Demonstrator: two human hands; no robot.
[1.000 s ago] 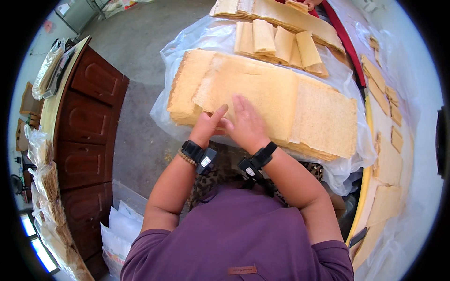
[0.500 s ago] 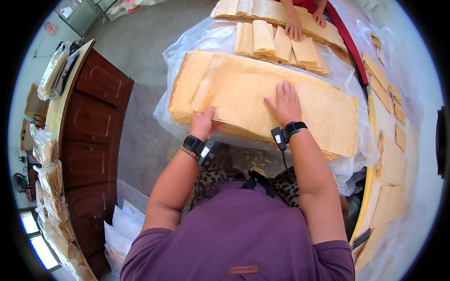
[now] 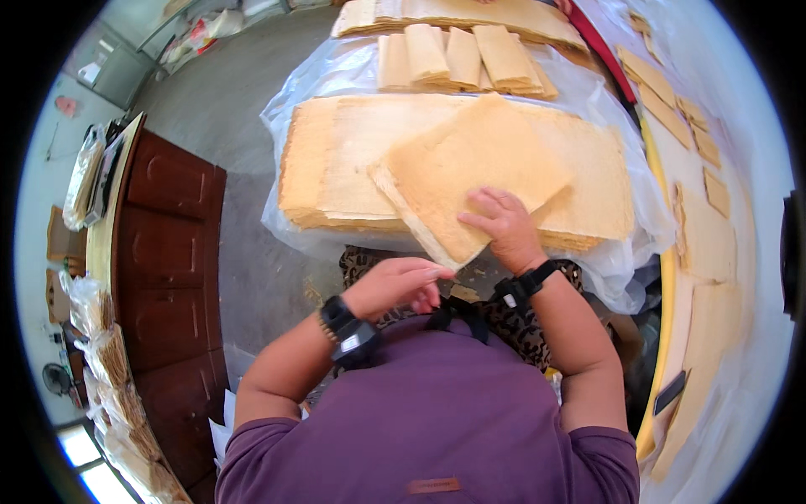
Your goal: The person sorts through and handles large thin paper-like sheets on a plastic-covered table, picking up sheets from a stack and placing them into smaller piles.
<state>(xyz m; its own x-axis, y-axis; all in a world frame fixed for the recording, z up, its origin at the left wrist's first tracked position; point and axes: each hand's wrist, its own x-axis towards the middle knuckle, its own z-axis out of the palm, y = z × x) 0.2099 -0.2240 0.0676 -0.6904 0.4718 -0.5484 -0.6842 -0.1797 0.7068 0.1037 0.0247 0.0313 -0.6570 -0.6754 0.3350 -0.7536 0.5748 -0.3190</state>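
Note:
A thin tan folded sheet (image 3: 470,151) lies at an angle on a thick stack of similar sheets (image 3: 323,160), one corner jutting past the front edge. My left hand (image 3: 395,287) is closed at that corner, fingertips pinching it. My right hand (image 3: 505,227) rests on the sheet's right part, fingers apart and lightly bent. The stack sits on crumpled translucent plastic (image 3: 604,269).
Folded pieces (image 3: 428,55) and a long stack (image 3: 395,17) lie beyond; a co-worker's fingers (image 3: 562,5) show at the top. A right-side surface (image 3: 705,244) holds flat pieces and a phone (image 3: 669,391). A wooden cabinet (image 3: 168,252) with bagged bundles stands left of the grey floor.
The top sheet has turned diagonally and come toward me. My left hand has moved down and right to its corner; my right hand has shifted lower. The co-worker's hands have mostly left view.

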